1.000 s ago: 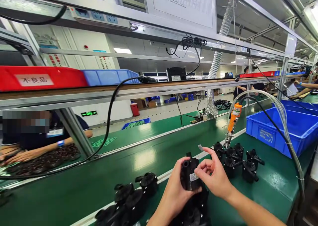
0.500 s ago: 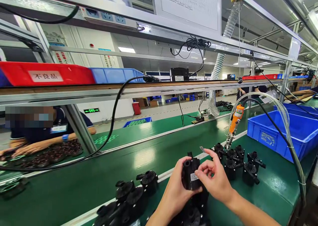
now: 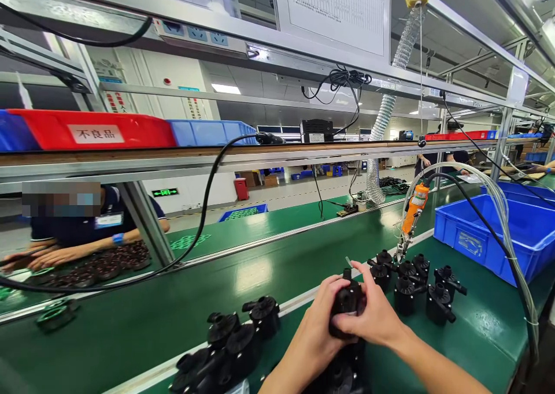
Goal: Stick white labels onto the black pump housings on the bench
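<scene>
A small black pump (image 3: 348, 299) with a round ported top is held above the green bench between both my hands. My left hand (image 3: 315, 320) wraps its left side. My right hand (image 3: 378, 313) grips the other side, with the thumb across the pump's front and the index finger raised. A small pale label strip (image 3: 348, 261) sticks up at that index fingertip. The label on the pump's front is hidden now. More black pumps (image 3: 240, 345) stand to the left of my hands, others (image 3: 405, 293) to the right, and several below, partly covered by my wrists.
An orange electric screwdriver (image 3: 414, 209) hangs over the right-hand pumps, near a blue bin (image 3: 477, 232). The green conveyor belt (image 3: 208, 290) runs beyond my hands, carrying a green-and-black ring part (image 3: 56, 315). Across it, a co-worker's hands rest by dark parts (image 3: 113, 264).
My right thumb has moved from the label's edge to across the pump's front, and that hand has closed around the pump. The ring part on the belt has shifted right.
</scene>
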`<state>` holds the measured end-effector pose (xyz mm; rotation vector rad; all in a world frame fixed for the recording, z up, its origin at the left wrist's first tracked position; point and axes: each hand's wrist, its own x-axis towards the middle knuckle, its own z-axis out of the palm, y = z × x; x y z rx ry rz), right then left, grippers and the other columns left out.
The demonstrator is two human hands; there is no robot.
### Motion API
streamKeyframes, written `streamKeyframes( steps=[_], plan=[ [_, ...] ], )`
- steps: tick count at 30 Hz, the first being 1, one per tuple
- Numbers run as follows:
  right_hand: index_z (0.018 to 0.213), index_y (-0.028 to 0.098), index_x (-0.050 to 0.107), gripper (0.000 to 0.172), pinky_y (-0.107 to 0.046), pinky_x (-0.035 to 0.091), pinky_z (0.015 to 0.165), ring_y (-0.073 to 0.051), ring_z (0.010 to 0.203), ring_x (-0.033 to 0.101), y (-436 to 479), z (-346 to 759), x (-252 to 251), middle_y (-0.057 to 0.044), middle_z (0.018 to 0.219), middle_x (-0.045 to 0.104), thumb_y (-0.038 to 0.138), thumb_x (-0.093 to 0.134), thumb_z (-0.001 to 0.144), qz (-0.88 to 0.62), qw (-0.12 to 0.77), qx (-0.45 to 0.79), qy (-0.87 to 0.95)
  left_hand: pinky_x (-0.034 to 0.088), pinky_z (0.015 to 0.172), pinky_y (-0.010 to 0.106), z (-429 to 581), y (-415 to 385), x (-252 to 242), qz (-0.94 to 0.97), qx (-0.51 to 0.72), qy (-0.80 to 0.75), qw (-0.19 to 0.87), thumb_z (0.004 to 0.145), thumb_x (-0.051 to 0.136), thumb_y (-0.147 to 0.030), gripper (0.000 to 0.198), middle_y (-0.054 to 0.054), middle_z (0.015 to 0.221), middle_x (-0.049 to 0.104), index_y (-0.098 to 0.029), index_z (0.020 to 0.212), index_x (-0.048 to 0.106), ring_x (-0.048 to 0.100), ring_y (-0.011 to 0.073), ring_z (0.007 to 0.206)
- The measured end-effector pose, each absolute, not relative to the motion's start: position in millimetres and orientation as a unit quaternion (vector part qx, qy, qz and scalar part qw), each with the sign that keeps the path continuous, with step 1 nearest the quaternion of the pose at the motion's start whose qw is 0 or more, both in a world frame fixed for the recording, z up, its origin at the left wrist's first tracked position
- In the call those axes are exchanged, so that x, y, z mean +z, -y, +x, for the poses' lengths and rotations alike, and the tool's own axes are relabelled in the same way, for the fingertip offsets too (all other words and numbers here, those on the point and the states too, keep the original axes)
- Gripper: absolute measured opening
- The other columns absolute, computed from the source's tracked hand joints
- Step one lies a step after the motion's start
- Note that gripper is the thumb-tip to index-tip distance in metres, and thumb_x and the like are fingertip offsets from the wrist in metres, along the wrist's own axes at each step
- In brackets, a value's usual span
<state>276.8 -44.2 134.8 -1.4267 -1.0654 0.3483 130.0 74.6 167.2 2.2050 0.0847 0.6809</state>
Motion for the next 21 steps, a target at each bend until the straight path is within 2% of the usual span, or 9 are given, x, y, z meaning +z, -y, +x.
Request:
streamKeyframes(
  steps=[3, 6, 9, 11, 13, 15, 18, 19, 21],
  plan=[
    [0.161, 0.027, 0.021, 0.101, -0.033, 0.055, 0.081, -0.022, 0.09, 0.071, 37, 295, 126, -0.004, 0.109, 0.073, 0.031, 0.083, 0.082, -0.656, 0.594, 0.088, 0.458, 0.028, 0.133, 0.056, 123, -87, 169, 0.901, 0.203, -0.053, 0.38, 0.068, 0.083, -0.01, 0.102, 0.009, 0.173, 0.036, -0.037, 0.158, 0.042, 0.035, 0.0346, 0.16],
    [0.165, 0.023, 0.016, 0.107, -0.038, 0.055, 0.092, -0.025, 0.097, 0.072, 29, 320, 112, -0.009, 0.115, 0.074, 0.022, 0.082, 0.08, -0.72, 0.528, 0.047, 0.448, 0.028, 0.132, 0.057, 115, -107, 173, 0.919, 0.177, -0.127, 0.328, 0.083, 0.074, -0.025, 0.086, 0.011, 0.174, 0.037, -0.031, 0.162, 0.042, 0.034, 0.0342, 0.161],
    [0.168, 0.018, 0.018, 0.113, -0.032, 0.057, 0.078, -0.023, 0.081, 0.074, 22, 335, 94, -0.005, 0.096, 0.077, 0.008, 0.079, 0.073, -0.729, 0.475, 0.097, 0.484, 0.031, 0.131, 0.058, 113, -123, 172, 0.928, 0.147, -0.182, 0.289, 0.088, 0.066, -0.036, 0.071, 0.016, 0.168, 0.046, -0.021, 0.156, 0.053, 0.043, 0.0363, 0.156],
    [0.167, 0.02, 0.028, 0.113, -0.025, 0.056, 0.069, -0.019, 0.071, 0.073, 20, 338, 86, -0.003, 0.095, 0.078, 0.001, 0.077, 0.067, -0.721, 0.438, 0.124, 0.522, 0.033, 0.13, 0.056, 114, -128, 168, 0.931, 0.115, -0.188, 0.291, 0.086, 0.068, -0.04, 0.071, 0.016, 0.164, 0.053, -0.019, 0.153, 0.058, 0.048, 0.0373, 0.152],
    [0.162, 0.025, 0.043, 0.105, -0.023, 0.057, 0.071, -0.017, 0.074, 0.074, 22, 341, 87, -0.003, 0.103, 0.079, -0.003, 0.074, 0.065, -0.717, 0.416, 0.118, 0.547, 0.035, 0.13, 0.054, 116, -129, 166, 0.933, 0.092, -0.181, 0.297, 0.083, 0.071, -0.042, 0.075, 0.016, 0.161, 0.056, -0.017, 0.152, 0.06, 0.051, 0.0372, 0.151],
    [0.157, 0.028, 0.051, 0.09, -0.029, 0.059, 0.089, -0.02, 0.093, 0.075, 27, 346, 94, -0.006, 0.117, 0.077, 0.0, 0.071, 0.074, -0.733, 0.42, 0.063, 0.531, 0.034, 0.13, 0.052, 116, -127, 166, 0.934, 0.082, -0.178, 0.299, 0.081, 0.072, -0.042, 0.077, 0.015, 0.161, 0.056, -0.016, 0.152, 0.06, 0.05, 0.0366, 0.151],
    [0.162, 0.023, 0.042, 0.069, -0.046, 0.049, 0.111, -0.031, 0.127, 0.063, 33, 359, 107, -0.018, 0.14, 0.064, 0.008, 0.054, 0.096, -0.774, 0.451, -0.053, 0.441, 0.035, 0.13, 0.054, 113, -123, 173, 0.926, 0.103, -0.178, 0.317, 0.082, 0.072, -0.043, 0.072, 0.013, 0.159, 0.058, -0.019, 0.149, 0.063, 0.052, 0.0364, 0.15],
    [0.163, 0.02, 0.04, 0.067, -0.049, 0.048, 0.11, -0.035, 0.13, 0.06, 34, 364, 110, -0.022, 0.141, 0.062, 0.01, 0.052, 0.098, -0.783, 0.461, -0.078, 0.41, 0.036, 0.129, 0.055, 113, -121, 175, 0.921, 0.12, -0.174, 0.327, 0.083, 0.072, -0.042, 0.069, 0.012, 0.158, 0.06, -0.021, 0.148, 0.064, 0.054, 0.0366, 0.148],
    [0.159, 0.016, 0.044, 0.062, -0.049, 0.051, 0.102, -0.038, 0.123, 0.062, 35, 371, 113, -0.024, 0.127, 0.068, 0.016, 0.058, 0.098, -0.789, 0.481, -0.099, 0.368, 0.038, 0.127, 0.058, 113, -118, 179, 0.911, 0.156, -0.162, 0.345, 0.085, 0.071, -0.041, 0.061, 0.011, 0.153, 0.065, -0.023, 0.143, 0.067, 0.058, 0.0372, 0.144]
  ],
)
